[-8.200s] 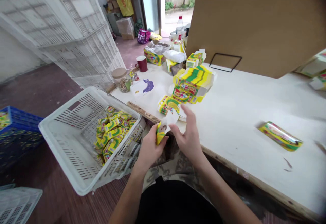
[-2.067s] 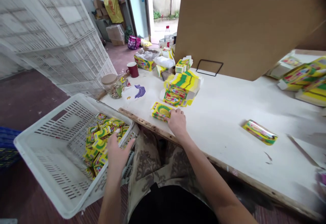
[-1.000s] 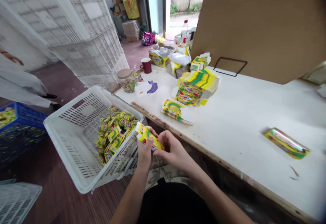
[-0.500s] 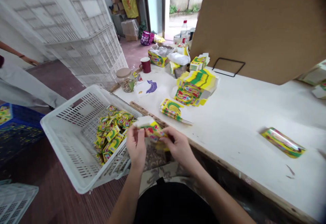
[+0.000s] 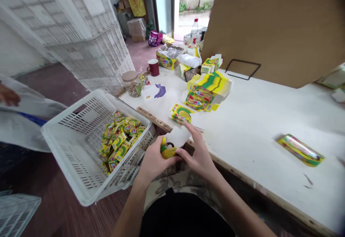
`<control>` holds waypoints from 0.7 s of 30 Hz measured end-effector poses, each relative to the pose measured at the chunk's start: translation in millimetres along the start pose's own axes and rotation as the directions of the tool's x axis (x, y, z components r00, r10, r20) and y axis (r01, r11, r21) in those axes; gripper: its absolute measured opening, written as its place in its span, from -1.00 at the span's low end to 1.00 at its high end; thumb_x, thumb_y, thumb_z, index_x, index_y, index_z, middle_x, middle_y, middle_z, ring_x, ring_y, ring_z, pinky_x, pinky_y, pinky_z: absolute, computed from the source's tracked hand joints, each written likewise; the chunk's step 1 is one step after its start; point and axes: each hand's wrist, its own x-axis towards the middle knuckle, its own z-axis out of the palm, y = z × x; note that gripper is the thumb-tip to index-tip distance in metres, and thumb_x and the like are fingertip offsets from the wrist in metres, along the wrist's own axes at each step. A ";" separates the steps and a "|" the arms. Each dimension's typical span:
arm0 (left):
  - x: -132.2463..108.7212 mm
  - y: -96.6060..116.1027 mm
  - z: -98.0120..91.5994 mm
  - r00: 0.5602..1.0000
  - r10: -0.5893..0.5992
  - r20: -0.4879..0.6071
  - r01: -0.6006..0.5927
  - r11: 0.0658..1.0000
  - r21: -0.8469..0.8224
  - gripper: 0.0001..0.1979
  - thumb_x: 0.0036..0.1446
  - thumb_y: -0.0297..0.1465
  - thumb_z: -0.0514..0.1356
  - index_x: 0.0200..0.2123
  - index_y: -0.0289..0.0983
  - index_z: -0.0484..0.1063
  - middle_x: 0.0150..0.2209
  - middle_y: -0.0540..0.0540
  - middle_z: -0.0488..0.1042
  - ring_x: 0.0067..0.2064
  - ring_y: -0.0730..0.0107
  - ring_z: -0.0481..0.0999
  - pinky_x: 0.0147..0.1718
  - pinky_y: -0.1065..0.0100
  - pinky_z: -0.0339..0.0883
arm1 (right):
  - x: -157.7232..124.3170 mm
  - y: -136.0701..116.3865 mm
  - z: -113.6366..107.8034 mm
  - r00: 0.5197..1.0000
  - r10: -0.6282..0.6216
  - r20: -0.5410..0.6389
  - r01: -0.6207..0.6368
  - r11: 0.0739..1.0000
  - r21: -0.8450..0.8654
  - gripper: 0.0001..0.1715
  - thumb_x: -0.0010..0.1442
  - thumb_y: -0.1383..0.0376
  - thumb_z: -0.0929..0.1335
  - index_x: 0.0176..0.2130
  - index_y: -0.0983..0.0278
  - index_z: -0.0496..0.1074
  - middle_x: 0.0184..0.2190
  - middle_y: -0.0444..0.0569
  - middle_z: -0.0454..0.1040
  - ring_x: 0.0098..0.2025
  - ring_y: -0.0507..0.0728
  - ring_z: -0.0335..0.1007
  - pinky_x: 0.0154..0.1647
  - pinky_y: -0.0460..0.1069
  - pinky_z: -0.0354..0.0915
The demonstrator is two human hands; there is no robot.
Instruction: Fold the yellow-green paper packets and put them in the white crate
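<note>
Between my hands, in front of the table's edge, is a small yellow-and-green carton (image 5: 168,153) with its white flaps standing up. Its open end faces me, and something small and dark shows inside, too unclear to name. My left hand (image 5: 154,159) is wrapped round the carton's left side. On the other side, my right hand (image 5: 198,155) grips it with the thumb low on the carton and the fingers behind the white flap. Just beyond lies a flattened yellow carton (image 5: 181,113). A white basket (image 5: 67,150) to the left holds many small packed cartons (image 5: 120,141).
Flat folded cartons (image 5: 208,91) are stacked on the white table (image 5: 242,129). A shiny wrapped pack (image 5: 300,150) lies at right. Behind are a jar (image 5: 131,84), a red mug (image 5: 153,67) and a large cardboard sheet (image 5: 269,32). Another person's hand (image 5: 9,96) shows at far left.
The carton has been turned so its open, white-flapped end shows, and both hands have shifted right with it. At far left, the other person's hand has moved lower and a clear plastic sheet covers the blue crate.
</note>
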 end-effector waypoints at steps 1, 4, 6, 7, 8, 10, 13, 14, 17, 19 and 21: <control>-0.9 -1.1 4.7 1.000 0.015 -0.018 -0.015 1.000 0.005 -0.43 -0.11 -0.21 0.36 -0.04 -0.20 0.26 -0.23 0.00 0.49 -0.23 0.29 0.49 -0.24 0.31 0.37 | -0.3 1.8 1.4 0.993 0.116 -0.008 -0.113 0.981 0.159 -0.17 0.17 0.18 0.38 0.30 0.20 -0.01 0.29 0.16 0.10 0.30 0.30 0.05 0.29 0.26 0.09; -4.6 -3.0 15.3 0.993 0.081 -0.085 -0.080 0.997 0.016 -0.37 -0.11 -0.29 0.35 0.02 -0.21 0.16 -0.20 -0.03 0.48 -0.23 0.32 0.50 -0.24 0.33 0.39 | 0.9 3.2 10.8 0.897 0.419 0.144 -0.414 0.676 0.610 -0.14 0.19 0.04 0.34 0.30 0.22 -0.07 0.21 0.19 0.25 0.17 0.28 0.30 0.20 0.25 0.23; -6.5 -5.0 19.4 0.980 0.136 -0.147 -0.132 0.991 0.037 -0.36 -0.10 -0.31 0.33 0.03 -0.22 0.12 -0.19 -0.06 0.47 -0.22 0.31 0.51 -0.23 0.32 0.41 | 2.6 0.4 18.5 0.842 0.486 0.232 -0.473 0.459 0.752 -0.11 0.12 0.01 0.39 0.27 0.22 0.00 0.12 0.17 0.37 0.10 0.28 0.38 0.17 0.25 0.27; -7.2 -6.6 21.1 0.971 0.164 -0.173 -0.158 0.986 0.048 -0.36 -0.08 -0.31 0.32 0.04 -0.22 0.11 -0.18 -0.07 0.47 -0.22 0.31 0.52 -0.23 0.32 0.42 | 3.4 -1.7 21.9 0.842 0.490 0.225 -0.450 0.407 0.795 -0.10 0.06 0.02 0.44 0.24 0.21 0.06 0.09 0.15 0.41 0.09 0.29 0.39 0.17 0.24 0.27; -7.9 -8.4 22.7 0.962 0.192 -0.196 -0.184 0.981 0.059 -0.35 -0.06 -0.31 0.31 0.06 -0.23 0.09 -0.17 -0.09 0.47 -0.20 0.30 0.53 -0.22 0.31 0.43 | 4.1 -3.8 24.6 0.851 0.488 0.194 -0.411 0.390 0.824 -0.10 0.00 0.03 0.48 0.21 0.20 0.12 0.08 0.12 0.43 0.10 0.29 0.38 0.17 0.22 0.27; -9.0 -12.2 26.1 0.938 0.245 -0.245 -0.229 0.969 0.092 -0.33 -0.03 -0.31 0.29 0.11 -0.24 0.05 -0.13 -0.13 0.46 -0.15 0.27 0.53 -0.18 0.30 0.43 | 5.0 -7.5 27.0 0.860 0.484 0.158 -0.372 0.385 0.845 -0.21 -0.04 0.04 0.50 0.12 0.18 0.26 0.05 0.06 0.46 0.11 0.27 0.37 0.19 0.18 0.26; -9.6 -16.2 31.3 0.887 0.354 -0.295 -0.308 0.932 0.192 -0.33 0.01 -0.32 0.26 0.14 -0.23 0.01 -0.06 -0.19 0.41 -0.07 0.21 0.50 -0.14 0.26 0.43 | 6.1 -10.0 21.7 0.828 0.444 0.341 -0.503 0.324 0.801 -0.43 0.05 -0.01 0.45 -0.02 0.22 0.42 -0.02 0.03 0.52 0.05 0.24 0.42 0.19 0.17 0.26; -9.4 -16.7 32.6 0.872 0.392 -0.292 -0.337 0.915 0.221 -0.34 0.01 -0.33 0.25 0.13 -0.23 0.02 -0.05 -0.19 0.38 -0.05 0.20 0.49 -0.14 0.26 0.43 | 6.7 -10.1 18.0 0.809 0.408 0.423 -0.559 0.312 0.768 -0.46 0.08 -0.01 0.43 -0.04 0.23 0.44 -0.03 0.02 0.52 0.04 0.24 0.43 0.19 0.17 0.25; -8.3 -15.1 34.0 0.851 0.464 -0.246 -0.410 0.880 0.241 -0.42 0.03 -0.37 0.23 0.08 -0.20 0.05 -0.06 -0.17 0.33 -0.05 0.23 0.45 -0.14 0.26 0.41 | 8.5 -9.1 7.0 0.774 0.300 0.558 -0.633 0.330 0.700 -0.47 0.12 0.01 0.40 0.00 0.22 0.46 0.01 0.00 0.51 0.08 0.22 0.40 0.24 0.16 0.19; -8.0 -12.3 32.7 0.861 0.463 -0.211 -0.420 0.881 0.219 -0.47 0.01 -0.40 0.24 0.02 -0.18 0.08 -0.07 -0.14 0.30 -0.07 0.25 0.43 -0.15 0.26 0.39 | 8.1 -7.6 4.6 0.776 0.275 0.568 -0.631 0.332 0.701 -0.40 0.17 -0.08 0.33 0.06 0.21 0.42 0.02 0.02 0.50 0.10 0.23 0.39 0.25 0.18 0.18; -8.3 -9.0 30.2 0.901 0.401 -0.169 -0.370 0.910 0.186 -0.49 -0.05 -0.41 0.25 -0.04 -0.17 0.09 -0.11 -0.11 0.29 -0.14 0.26 0.43 -0.21 0.27 0.38 | 6.1 -5.7 6.7 0.800 0.285 0.527 -0.599 0.361 0.714 -0.29 0.22 -0.18 0.19 0.11 0.20 0.38 0.02 0.05 0.49 0.11 0.26 0.37 0.23 0.24 0.19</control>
